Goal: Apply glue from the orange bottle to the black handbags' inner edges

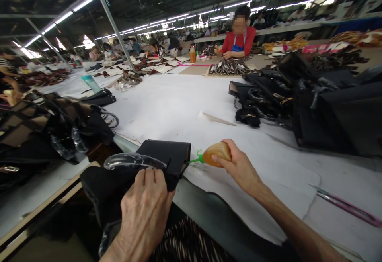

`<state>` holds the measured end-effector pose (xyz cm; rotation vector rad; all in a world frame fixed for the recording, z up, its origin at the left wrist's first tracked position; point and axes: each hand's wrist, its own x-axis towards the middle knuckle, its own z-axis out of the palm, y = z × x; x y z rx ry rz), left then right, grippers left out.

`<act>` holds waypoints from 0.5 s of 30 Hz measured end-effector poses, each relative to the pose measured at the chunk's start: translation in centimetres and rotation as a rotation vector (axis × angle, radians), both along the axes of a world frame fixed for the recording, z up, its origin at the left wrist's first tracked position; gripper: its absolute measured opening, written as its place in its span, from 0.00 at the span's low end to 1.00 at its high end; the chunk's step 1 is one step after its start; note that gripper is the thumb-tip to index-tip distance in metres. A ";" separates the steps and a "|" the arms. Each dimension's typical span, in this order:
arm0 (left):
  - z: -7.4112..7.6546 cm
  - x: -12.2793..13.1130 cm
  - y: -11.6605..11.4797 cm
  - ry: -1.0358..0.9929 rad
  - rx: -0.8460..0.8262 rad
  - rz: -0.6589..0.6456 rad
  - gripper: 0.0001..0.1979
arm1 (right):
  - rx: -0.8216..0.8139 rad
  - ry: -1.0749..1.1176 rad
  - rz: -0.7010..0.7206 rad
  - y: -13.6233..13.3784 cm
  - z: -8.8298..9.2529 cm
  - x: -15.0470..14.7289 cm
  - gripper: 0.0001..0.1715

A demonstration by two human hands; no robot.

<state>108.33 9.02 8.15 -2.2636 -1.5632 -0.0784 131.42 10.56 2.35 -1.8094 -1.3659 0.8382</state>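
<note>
My left hand (147, 206) is closed on a black bag (164, 150) lying at the table's near edge, with its fingers curled over the dark material. A handle wrapped in clear plastic (134, 161) arches just beyond my knuckles. In my right hand (240, 166) is a soft amber glue bottle (216, 154), tipped on its side. Its thin green nozzle points left, and the tip meets the side edge of the bag, or lies very close to it. My left fingertips are hidden behind the bag.
Black bags are heaped at right (328, 106) and at left (59, 126). Pink-handled scissors (349, 206) lie on the white-covered table (179, 98). Across it, a person in red (240, 41) works near dark strips (229, 67) and an orange bottle (192, 54).
</note>
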 end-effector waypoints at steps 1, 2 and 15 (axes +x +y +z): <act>-0.2 -0.2 -0.2 -0.002 0.010 -0.004 0.07 | -0.002 0.007 -0.001 0.0 0.0 0.0 0.22; -0.3 -0.4 -0.3 -0.004 0.017 -0.008 0.06 | -0.001 0.020 0.000 0.0 0.0 0.0 0.22; -0.4 -0.9 -0.7 -0.016 0.036 0.012 0.06 | 0.007 0.195 -0.012 -0.6 0.0 0.3 0.19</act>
